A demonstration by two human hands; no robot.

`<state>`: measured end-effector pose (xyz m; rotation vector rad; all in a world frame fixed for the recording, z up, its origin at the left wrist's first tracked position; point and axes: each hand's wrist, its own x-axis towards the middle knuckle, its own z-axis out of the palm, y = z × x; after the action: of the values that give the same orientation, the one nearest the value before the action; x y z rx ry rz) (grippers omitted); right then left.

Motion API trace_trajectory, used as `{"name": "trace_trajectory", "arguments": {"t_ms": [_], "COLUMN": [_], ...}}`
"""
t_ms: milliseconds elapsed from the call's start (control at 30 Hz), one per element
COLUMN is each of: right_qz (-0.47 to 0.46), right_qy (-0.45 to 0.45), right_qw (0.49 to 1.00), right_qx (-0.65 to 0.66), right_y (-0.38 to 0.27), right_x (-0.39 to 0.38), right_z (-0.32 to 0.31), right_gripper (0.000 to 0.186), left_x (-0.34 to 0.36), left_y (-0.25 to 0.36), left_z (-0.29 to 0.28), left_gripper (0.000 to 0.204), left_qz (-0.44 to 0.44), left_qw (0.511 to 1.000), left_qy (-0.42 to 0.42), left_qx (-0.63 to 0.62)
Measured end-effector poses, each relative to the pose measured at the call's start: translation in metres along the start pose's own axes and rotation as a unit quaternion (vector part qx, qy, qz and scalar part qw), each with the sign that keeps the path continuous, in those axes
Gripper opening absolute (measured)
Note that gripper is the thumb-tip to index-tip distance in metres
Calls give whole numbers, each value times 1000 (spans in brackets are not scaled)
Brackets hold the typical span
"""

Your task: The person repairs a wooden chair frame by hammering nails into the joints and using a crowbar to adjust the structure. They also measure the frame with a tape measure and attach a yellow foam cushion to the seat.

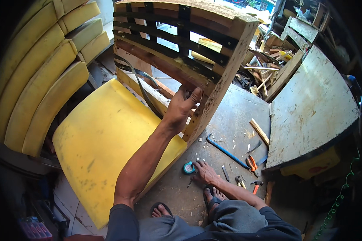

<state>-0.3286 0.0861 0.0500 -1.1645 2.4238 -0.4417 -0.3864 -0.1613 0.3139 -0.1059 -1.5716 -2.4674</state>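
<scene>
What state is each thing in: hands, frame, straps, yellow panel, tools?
Left hand: closed on bare wooden frame
Right hand: open, fingers at round teal tape measure
Bare wooden frame: upright
Black webbing straps: fixed across frame
Thin dark strap: slack, curved
Broad yellow panel: smudged
Round teal tape measure: lying; blade unclear
Blue bent bar: lying
Orange-handled pliers: lying; jaws unclear
</scene>
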Motion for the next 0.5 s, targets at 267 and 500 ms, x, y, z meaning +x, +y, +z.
{"name": "trace_trajectory", "arguments": {"t_ms": [267, 500], "right_qz": [-9, -89], "right_qy": [12, -159], "right_qw": [1000, 962], "right_qx": [19, 203], "right_y": [-22, -119], "right_x": [24, -23], "right_z": [13, -186], "right_gripper": [64, 61], "left_x": [-34, -42], "left_y": [-10, 43], "left_z": [-65, -54], "left_gripper": [24, 38], "left_qz": [-67, -42], "left_qw": [981, 973], "left_qy": [174, 19], "left_qx": [48, 225]}}
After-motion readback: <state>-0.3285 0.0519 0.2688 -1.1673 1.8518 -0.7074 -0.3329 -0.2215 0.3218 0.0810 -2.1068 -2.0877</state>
